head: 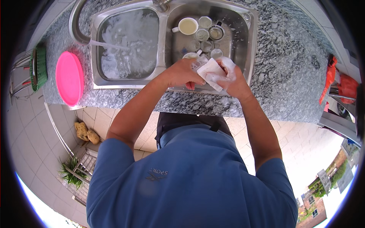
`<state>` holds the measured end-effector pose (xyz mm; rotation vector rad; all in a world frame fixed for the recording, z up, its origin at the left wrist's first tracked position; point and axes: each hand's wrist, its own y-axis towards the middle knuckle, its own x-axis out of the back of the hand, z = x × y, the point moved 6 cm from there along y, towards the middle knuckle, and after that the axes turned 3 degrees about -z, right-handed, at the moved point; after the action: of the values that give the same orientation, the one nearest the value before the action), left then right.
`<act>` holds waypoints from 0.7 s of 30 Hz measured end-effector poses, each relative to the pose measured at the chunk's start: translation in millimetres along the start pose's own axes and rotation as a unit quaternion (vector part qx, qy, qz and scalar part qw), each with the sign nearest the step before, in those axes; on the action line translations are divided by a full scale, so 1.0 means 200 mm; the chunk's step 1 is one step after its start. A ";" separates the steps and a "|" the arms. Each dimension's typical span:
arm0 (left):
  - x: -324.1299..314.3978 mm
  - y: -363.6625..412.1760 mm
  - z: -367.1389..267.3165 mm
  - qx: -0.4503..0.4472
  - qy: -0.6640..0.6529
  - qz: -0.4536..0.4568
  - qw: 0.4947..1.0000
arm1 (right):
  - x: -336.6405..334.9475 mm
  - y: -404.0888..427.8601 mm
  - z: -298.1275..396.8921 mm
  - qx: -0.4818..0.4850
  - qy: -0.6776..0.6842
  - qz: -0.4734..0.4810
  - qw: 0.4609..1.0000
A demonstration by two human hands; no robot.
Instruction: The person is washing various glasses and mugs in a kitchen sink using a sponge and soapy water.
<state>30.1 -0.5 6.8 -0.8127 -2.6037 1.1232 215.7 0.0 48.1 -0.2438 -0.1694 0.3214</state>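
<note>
My left hand [184, 72] grips a clear glass [199, 63] with suds on it, over the near edge of the right sink basin [241, 47]. Pressed against that glass is a white sponge [210, 69], held in my right hand [232, 75], whose fingers are covered in foam. Just beyond my left hand a white cup [191, 55] stands in the basin, partly hidden. Farther back are a white mug [188, 26] of cloudy liquid, several clear glasses [202, 34] and a strainer-like metal vessel [216, 32] with a dark handle.
Water runs from the curved faucet [75, 25] into the water-filled left basin [128, 45]. A pink plastic lid or basin [69, 78] lies on the granite counter [285, 65]. A green woven basket [39, 68] is at far left, orange plastic bags [346, 88] at far right.
</note>
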 end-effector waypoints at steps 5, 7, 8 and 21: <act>-0.09 -0.01 -0.04 -0.031 0.126 -0.052 0.990 | -0.04 -0.05 -0.11 -0.070 0.110 -0.035 0.991; -0.08 -0.01 -0.03 -0.193 0.335 -0.255 0.886 | -0.07 -0.03 -0.08 -0.115 0.088 -0.061 0.988; -0.09 0.01 -0.01 -0.192 0.334 -0.256 0.887 | -0.08 -0.02 -0.08 -0.160 0.066 -0.089 0.981; 0.02 -0.04 -0.03 -0.022 -0.057 0.114 0.992 | -0.01 -0.01 0.01 -0.001 0.120 0.038 0.992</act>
<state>25.0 0.7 17.4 -1.1115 -2.6898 1.2076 214.7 -1.8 49.4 -0.2893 0.0764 0.3651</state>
